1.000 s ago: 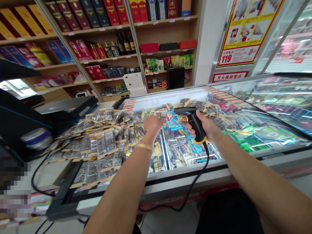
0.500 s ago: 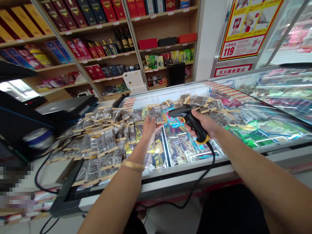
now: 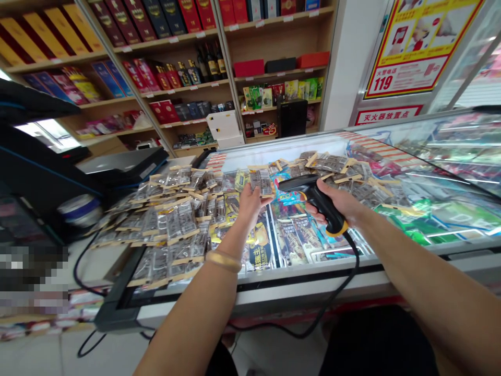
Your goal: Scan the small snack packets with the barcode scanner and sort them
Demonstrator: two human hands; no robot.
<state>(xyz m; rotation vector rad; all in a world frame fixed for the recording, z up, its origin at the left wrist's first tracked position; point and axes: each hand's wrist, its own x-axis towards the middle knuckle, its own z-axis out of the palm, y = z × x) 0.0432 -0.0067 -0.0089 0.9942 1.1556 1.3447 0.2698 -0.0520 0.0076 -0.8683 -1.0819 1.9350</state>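
Note:
My left hand (image 3: 251,204) is closed on a small clear snack packet (image 3: 260,180) with a tan edge, held above the glass freezer top (image 3: 242,284). In my right hand (image 3: 336,201) is a black barcode scanner (image 3: 319,196) with yellow trim, its head pointing left toward the packet. The scanner's cable (image 3: 354,271) loops down over the freezer's front edge. Many similar packets (image 3: 176,222) lie in an overlapping pile left of my left hand. More packets (image 3: 332,161) are spread behind and right of the scanner. Beneath the glass, wrapped frozen goods (image 3: 295,237) show.
A dark electronic device (image 3: 125,164) and a roll-like white and blue item (image 3: 80,210) stand at the left. Shelves (image 3: 183,39) with boxes and bottles line the back wall. A red and yellow poster (image 3: 418,47) hangs at the right. Green bags (image 3: 422,222) lie inside the freezer.
The view has shifted slightly, so the scene sits a little further right. Both hands keep their holds on the packet and the scanner, with almost no movement between them.

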